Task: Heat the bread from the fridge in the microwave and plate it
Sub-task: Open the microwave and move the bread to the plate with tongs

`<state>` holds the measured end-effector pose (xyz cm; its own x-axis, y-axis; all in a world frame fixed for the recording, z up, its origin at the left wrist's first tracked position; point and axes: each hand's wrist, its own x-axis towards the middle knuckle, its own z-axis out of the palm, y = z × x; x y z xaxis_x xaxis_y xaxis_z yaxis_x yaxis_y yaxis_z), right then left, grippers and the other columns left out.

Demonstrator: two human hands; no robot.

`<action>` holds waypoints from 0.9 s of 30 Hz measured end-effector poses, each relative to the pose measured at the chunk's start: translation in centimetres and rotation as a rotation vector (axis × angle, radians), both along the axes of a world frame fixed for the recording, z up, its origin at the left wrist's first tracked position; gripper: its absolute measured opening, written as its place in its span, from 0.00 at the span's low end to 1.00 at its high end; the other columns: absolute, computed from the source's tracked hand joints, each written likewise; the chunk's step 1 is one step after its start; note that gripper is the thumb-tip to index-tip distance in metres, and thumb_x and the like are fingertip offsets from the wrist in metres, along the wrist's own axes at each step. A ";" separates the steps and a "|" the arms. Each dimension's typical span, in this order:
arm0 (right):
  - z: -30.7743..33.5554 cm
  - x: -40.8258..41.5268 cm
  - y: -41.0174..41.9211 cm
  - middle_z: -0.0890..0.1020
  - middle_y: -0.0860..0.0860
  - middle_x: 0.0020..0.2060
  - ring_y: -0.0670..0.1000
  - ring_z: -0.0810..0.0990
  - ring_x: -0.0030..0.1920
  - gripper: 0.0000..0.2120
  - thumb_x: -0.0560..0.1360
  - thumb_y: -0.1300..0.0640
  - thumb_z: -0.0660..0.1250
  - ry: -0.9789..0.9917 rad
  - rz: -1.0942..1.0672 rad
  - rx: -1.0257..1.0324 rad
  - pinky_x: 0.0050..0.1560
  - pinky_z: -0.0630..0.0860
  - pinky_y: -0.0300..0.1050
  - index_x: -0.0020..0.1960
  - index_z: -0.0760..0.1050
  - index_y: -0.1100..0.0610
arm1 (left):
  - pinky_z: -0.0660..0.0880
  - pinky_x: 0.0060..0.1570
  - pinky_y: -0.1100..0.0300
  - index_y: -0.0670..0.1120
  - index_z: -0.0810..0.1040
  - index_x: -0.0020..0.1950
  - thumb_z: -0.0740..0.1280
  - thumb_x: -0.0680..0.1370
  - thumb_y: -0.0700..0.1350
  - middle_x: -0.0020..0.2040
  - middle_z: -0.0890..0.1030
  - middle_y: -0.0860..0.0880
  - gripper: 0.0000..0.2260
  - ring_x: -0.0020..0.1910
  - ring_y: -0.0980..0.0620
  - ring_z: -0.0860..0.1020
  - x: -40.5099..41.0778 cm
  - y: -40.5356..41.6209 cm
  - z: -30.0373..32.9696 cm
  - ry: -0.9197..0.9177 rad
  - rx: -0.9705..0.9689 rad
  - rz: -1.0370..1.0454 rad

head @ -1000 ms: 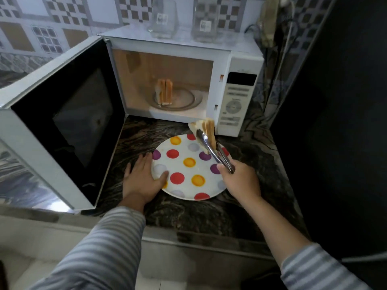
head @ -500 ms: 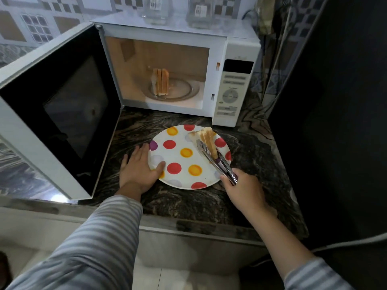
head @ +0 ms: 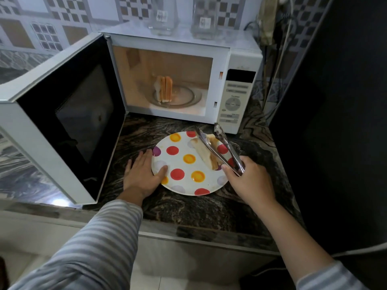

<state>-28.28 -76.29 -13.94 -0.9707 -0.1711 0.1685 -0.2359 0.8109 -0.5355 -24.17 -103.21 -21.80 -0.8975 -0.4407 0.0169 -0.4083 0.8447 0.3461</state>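
Two hands work at our plate [head: 178, 186]: our left hand [head: 142, 174] lies flat, fingers straight, thumb on the near-left rim; our right hand [head: 249, 181] grips tongs [head: 219, 151], arms parted over a slice [head: 204, 153] lying on the plate's right half, long axis running far-left to near-right. Counter [head: 188, 208] lies bare nearer us. Left, the door [head: 69, 120] walls us in. Beyond, more bread [head: 165, 88] stands upright inside the microwave [head: 238, 63].

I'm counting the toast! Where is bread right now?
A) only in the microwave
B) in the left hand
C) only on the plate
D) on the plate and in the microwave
D: bread lies on the dotted plate under the open tongs, and more bread stands inside the open microwave.
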 end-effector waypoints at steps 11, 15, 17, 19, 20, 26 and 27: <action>3.9 -7.0 -12.5 0.80 0.55 0.44 0.56 0.80 0.42 0.22 0.75 0.40 0.62 -0.127 0.119 0.001 0.41 0.77 0.47 0.51 0.76 0.59 | 0.39 0.75 0.51 0.50 0.52 0.79 0.38 0.66 0.74 0.79 0.51 0.55 0.47 0.77 0.56 0.45 1.8 -2.2 -0.1 0.017 -0.062 -0.005; 4.2 -10.7 -17.5 0.82 0.56 0.43 0.60 0.82 0.42 0.22 0.75 0.40 0.61 -0.230 0.080 -0.011 0.42 0.81 0.50 0.51 0.77 0.59 | 0.37 0.75 0.51 0.52 0.51 0.79 0.38 0.65 0.75 0.79 0.50 0.56 0.47 0.77 0.58 0.43 1.6 -2.2 0.2 0.027 -0.037 0.005; 4.4 -11.8 -19.3 0.82 0.56 0.45 0.60 0.82 0.44 0.22 0.75 0.41 0.61 -0.261 0.067 -0.032 0.44 0.80 0.49 0.52 0.78 0.60 | 0.36 0.74 0.50 0.52 0.51 0.79 0.38 0.66 0.74 0.79 0.49 0.56 0.46 0.77 0.58 0.42 1.3 -2.4 0.1 0.028 -0.041 0.003; 4.6 -13.2 -20.9 0.81 0.56 0.49 0.61 0.81 0.48 0.22 0.76 0.41 0.61 -0.256 0.082 -0.019 0.44 0.77 0.47 0.54 0.78 0.60 | 0.35 0.74 0.50 0.52 0.49 0.79 0.38 0.66 0.74 0.79 0.47 0.57 0.45 0.77 0.58 0.40 1.1 -2.5 -0.2 0.020 -0.058 0.000; 4.6 -13.5 -21.3 0.81 0.56 0.50 0.61 0.81 0.50 0.23 0.76 0.41 0.61 -0.259 0.062 -0.024 0.43 0.76 0.46 0.54 0.78 0.60 | 0.35 0.74 0.50 0.52 0.49 0.79 0.39 0.67 0.74 0.79 0.47 0.57 0.45 0.77 0.58 0.40 1.1 -2.5 -0.3 0.022 -0.060 0.000; 5.7 -14.0 -24.2 0.82 0.57 0.52 0.61 0.81 0.49 0.22 0.76 0.42 0.61 -0.235 0.066 -0.053 0.49 0.80 0.52 0.56 0.79 0.59 | 0.33 0.73 0.51 0.54 0.48 0.79 0.41 0.68 0.74 0.79 0.45 0.58 0.42 0.76 0.59 0.38 1.2 -2.5 -0.5 0.040 -0.070 0.009; 5.4 -14.5 -25.0 0.82 0.57 0.54 0.61 0.81 0.50 0.22 0.76 0.42 0.61 -0.201 0.088 -0.052 0.50 0.80 0.51 0.57 0.78 0.59 | 0.33 0.73 0.51 0.54 0.48 0.79 0.41 0.69 0.73 0.79 0.45 0.58 0.42 0.76 0.59 0.38 1.2 -2.5 -0.5 0.042 -0.074 0.009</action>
